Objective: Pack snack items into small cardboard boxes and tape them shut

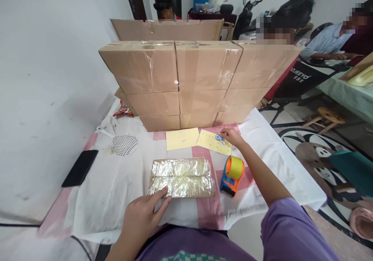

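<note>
A flat cardboard box (182, 173) covered in shiny clear tape lies before me. My left hand (147, 212) rests on its near edge, thumb and forefinger spread apart. Farther back, my right hand (232, 136) pinches the far edge of a yellow printed card (211, 141) with dots and a blue drawing; the card is still almost flat on the cloth. Beside it lies a plainer yellow card (181, 139) with a small mark. An orange and blue tape dispenser (230, 183) with a roll of yellowish tape (235, 167) stands right of the box.
Stacked taped cartons (201, 65) form a wall along the table's back. On the left lie a white perforated paddle (124, 145), a black phone (80, 168) and a red snack packet (124, 108). Other people sit beyond the cartons and at the right; a wooden stool (325, 117) stands there.
</note>
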Motion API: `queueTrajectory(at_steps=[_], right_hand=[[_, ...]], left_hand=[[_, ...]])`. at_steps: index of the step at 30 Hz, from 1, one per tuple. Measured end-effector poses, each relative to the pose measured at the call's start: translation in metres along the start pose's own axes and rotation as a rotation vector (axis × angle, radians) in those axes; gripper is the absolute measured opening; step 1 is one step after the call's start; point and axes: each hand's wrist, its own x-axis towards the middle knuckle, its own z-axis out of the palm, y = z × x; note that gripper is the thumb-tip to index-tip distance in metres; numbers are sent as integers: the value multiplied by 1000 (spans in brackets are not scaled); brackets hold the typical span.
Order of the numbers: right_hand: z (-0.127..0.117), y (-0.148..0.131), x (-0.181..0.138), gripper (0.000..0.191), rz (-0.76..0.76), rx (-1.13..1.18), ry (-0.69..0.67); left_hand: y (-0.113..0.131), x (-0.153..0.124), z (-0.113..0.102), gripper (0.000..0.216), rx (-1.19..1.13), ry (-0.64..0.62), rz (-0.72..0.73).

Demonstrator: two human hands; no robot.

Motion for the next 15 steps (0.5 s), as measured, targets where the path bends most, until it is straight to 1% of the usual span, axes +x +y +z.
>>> queueTrajectory(at_steps=[4,7,11,15], right_hand=[[2,4,3,30,38,-1,39],[5,8,14,24,35,-9,14],[6,11,24,20,-8,-1,-44],[5,3,21,14,-48,35,-20]], left_hand=[[0,2,-2,29,28,-40,-8],[-1,4,-2,30,29,-45,-2],[0,9,0,29,3,-16,11],[1,13,3,31,-17,11,21]])
